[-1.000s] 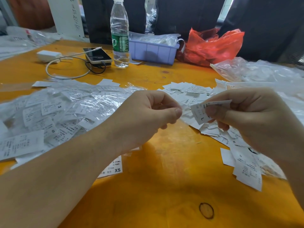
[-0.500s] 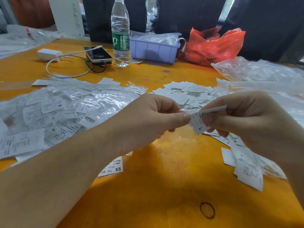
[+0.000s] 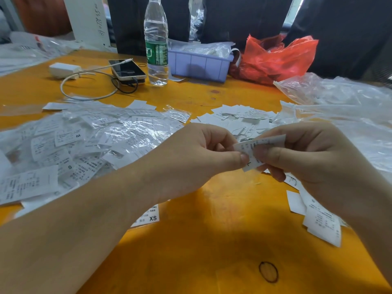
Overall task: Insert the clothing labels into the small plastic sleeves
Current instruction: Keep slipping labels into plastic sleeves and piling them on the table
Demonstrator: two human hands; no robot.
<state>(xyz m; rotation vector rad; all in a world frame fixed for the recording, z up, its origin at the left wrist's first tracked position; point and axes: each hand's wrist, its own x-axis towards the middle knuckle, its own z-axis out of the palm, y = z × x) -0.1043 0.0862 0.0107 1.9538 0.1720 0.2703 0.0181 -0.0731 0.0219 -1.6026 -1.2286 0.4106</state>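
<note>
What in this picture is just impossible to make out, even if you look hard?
All in the head view:
- The small print on the label held between left hand and right hand: too small, partly behind the fingers.
- Whether a clear sleeve is already around that label: cannot tell.
- Contents of the purple bin: hidden under crumpled plastic.
- Inside of the red bag: not visible.
- Phone screen: dark.
</note>
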